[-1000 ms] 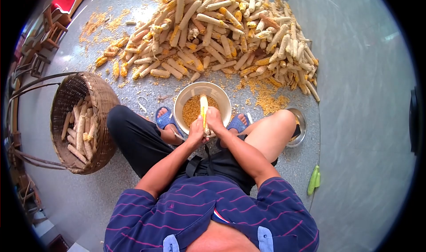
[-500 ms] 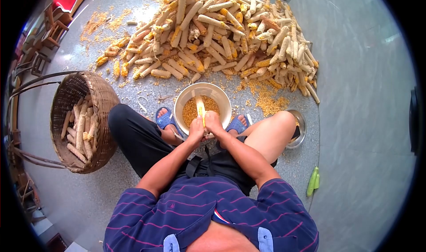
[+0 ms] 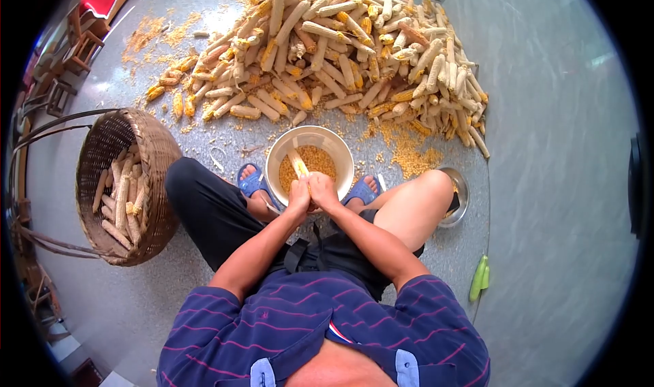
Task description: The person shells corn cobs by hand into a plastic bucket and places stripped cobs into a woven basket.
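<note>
Over the near rim of a white bucket (image 3: 272,157), both my hands are closed on one corn cob (image 3: 297,161). The cob tilts away to the upper left, mostly bare and pale, with some yellow kernels near my fingers. My left hand (image 3: 298,195) wraps its lower end. My right hand (image 3: 322,189) presses against it from the right, fingers bent and partly hidden. Loose yellow corn kernels (image 3: 319,159) cover the bucket's bottom.
A big heap of corn cobs (image 3: 327,53) lies beyond the bucket. At left stands a wicker basket (image 3: 160,142) holding stripped cobs. By my right knee sits a metal bowl (image 3: 463,183). Green pods (image 3: 479,278) lie at right, and scattered kernels (image 3: 412,157) dot the floor.
The cob has swung from nearly upright to a leftward tilt. My right hand has shifted slightly left, closer against my left hand.
</note>
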`<state>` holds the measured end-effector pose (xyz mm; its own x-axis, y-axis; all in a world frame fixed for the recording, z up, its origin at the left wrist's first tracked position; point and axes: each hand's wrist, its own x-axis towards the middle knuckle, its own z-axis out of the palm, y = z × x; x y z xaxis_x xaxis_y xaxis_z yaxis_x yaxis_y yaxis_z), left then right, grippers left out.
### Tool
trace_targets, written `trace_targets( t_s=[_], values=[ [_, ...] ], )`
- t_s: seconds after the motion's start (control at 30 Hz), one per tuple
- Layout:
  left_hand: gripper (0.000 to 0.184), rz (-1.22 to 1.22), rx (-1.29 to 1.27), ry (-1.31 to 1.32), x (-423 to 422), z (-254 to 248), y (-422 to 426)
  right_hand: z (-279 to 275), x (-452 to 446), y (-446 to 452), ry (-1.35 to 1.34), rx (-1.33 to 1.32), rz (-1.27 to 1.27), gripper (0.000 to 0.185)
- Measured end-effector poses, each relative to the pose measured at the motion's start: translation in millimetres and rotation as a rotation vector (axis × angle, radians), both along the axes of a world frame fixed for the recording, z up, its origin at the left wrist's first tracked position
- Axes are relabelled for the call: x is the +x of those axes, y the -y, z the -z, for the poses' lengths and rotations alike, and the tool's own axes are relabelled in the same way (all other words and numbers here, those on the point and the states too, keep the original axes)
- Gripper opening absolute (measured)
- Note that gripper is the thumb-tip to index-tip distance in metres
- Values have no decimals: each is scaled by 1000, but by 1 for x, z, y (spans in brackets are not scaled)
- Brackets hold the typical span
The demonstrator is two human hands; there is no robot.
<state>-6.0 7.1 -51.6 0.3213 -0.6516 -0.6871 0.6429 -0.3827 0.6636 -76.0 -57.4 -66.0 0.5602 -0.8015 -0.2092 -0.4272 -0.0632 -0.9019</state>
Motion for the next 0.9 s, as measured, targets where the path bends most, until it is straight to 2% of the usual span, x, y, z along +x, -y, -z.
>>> trace_targets(
  t_s=[0.07, 0.27, 0.33, 0.4, 0.47, 0.5, 0.6, 0.67, 0.77, 0.83, 0.87, 0.9],
  values=[
    [38, -2, -37, 41, 1, 6, 0, -11, 0, 0, -56, -119, -11, 34],
    [39, 82, -101, 158, 1, 3, -3, -9, -2, 0, -157, -158, 8, 35],
    [45, -51, -26, 0, -1, -16, 1, 4, -4, 4, -82, -206, 53, 35],
    [44, -39, -32, -1, 1, -18, 2, 12, -7, 9, -9, -250, 94, 34],
    [44, -35, -39, -3, 4, -19, 2, 11, -5, 14, -101, -129, -13, 33],
    [45, -31, -47, 8, 4, -19, 2, 12, 1, 12, 91, 254, 227, 36],
    [45, -2, -23, 69, 0, -19, 4, 12, 3, 14, -70, 285, 95, 37],
    [46, 24, 10, 124, -1, -18, 5, 12, 2, 11, 29, 186, 132, 40],
    [47, -2, -43, -8, 2, -16, 3, 18, -2, 12, 48, 139, 31, 42],
    [47, -77, -51, -101, 4, -18, 6, 12, -1, 9, 171, 296, 173, 38],
    [47, -80, -51, -101, 6, -19, 6, 8, -1, 9, 170, 296, 170, 38],
    [47, -72, -51, -104, 7, -15, 5, -15, 1, 6, 144, 424, 169, 35]
  ],
)
